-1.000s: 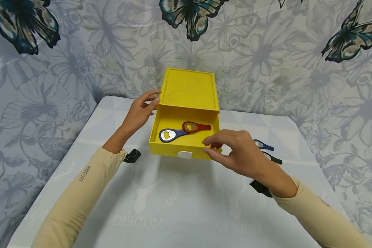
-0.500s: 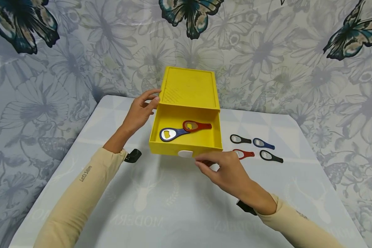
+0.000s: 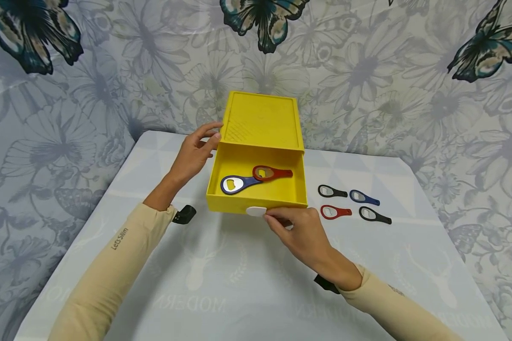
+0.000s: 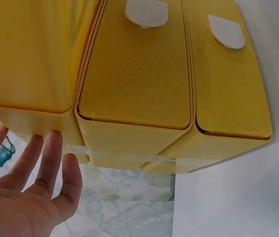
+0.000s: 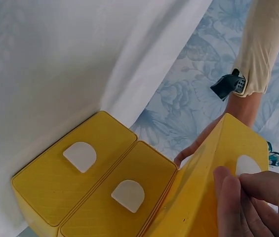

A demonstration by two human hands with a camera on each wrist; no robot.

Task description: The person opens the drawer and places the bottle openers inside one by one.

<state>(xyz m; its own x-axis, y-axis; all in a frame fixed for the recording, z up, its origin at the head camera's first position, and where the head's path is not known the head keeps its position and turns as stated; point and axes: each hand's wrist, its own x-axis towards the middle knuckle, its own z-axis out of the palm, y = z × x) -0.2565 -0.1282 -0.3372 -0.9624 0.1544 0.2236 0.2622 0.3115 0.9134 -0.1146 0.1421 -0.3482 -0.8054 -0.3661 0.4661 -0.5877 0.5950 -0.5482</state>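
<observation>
A yellow drawer unit (image 3: pixel 262 121) stands on the table with its top drawer (image 3: pixel 230 204) pulled out. Inside that drawer lie a blue bottle opener (image 3: pixel 239 183) and a red bottle opener (image 3: pixel 277 174), the red one overlapping the blue one's handle. My right hand (image 3: pixel 300 234) pinches the white drawer handle (image 3: pixel 256 211) between thumb and fingers; the right wrist view shows the thumb at the handle (image 5: pixel 248 165). My left hand (image 3: pixel 192 154) rests against the unit's left side, and its fingers (image 4: pixel 48 163) are extended there in the left wrist view.
Right of the unit, several bottle openers lie on the table: two black (image 3: pixel 332 191) ones, a blue one (image 3: pixel 364 197) and a red one (image 3: pixel 335 212). Two lower drawers (image 4: pixel 134 74) are shut. A patterned wall (image 3: pixel 358 94) rises behind the table.
My right hand has moved down and left from the drawer's right front corner to its handle, uncovering the openers at right. The left hand and the drawer look unchanged.
</observation>
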